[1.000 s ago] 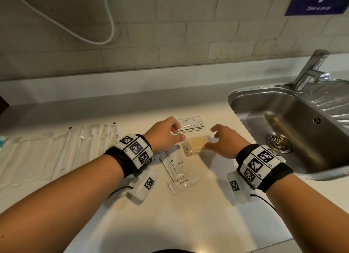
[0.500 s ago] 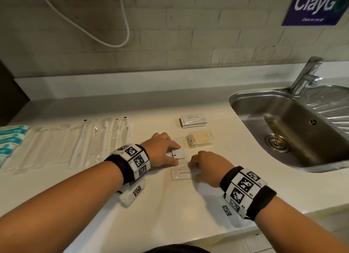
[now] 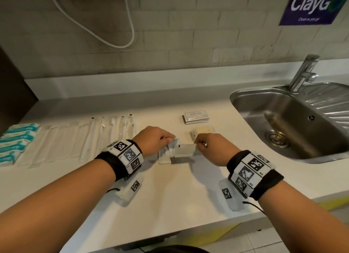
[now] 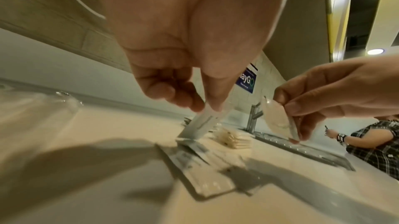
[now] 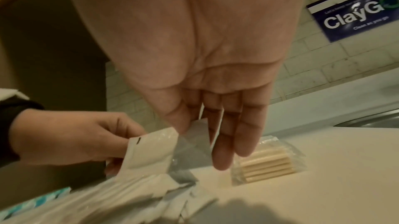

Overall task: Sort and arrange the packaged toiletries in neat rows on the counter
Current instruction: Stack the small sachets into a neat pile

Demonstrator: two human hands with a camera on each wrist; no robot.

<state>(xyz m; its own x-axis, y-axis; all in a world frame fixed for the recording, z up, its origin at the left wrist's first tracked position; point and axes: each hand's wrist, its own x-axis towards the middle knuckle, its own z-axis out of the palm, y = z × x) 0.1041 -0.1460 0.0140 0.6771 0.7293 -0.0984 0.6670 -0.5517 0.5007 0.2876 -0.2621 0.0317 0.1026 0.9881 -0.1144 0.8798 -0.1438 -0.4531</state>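
- Sachets, lifted at frame centre for sorting: our left hand (image 3: pixel 154 139) pinches one sachet (image 3: pixel 166 153), our right hand (image 3: pixel 209 145) pinches another packet (image 3: pixel 184 150).
- Sorted rows (image 3: pixel 56 139) fill the desk (image 3: pixel 170 196) at left.

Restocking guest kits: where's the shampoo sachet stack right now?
In the head view, the shampoo sachet stack lies on the counter, just behind the clear cotton-swab pack, left of the sink.

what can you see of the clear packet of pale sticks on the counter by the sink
The clear packet is a small see-through plastic wrapper holding a row of pale cream sticks side by side; what they are cannot be told. It lies flat on the white counter, between the stack of white sachets behind it and the two hands in front. Nothing grips it; the right hand hovers just before it.
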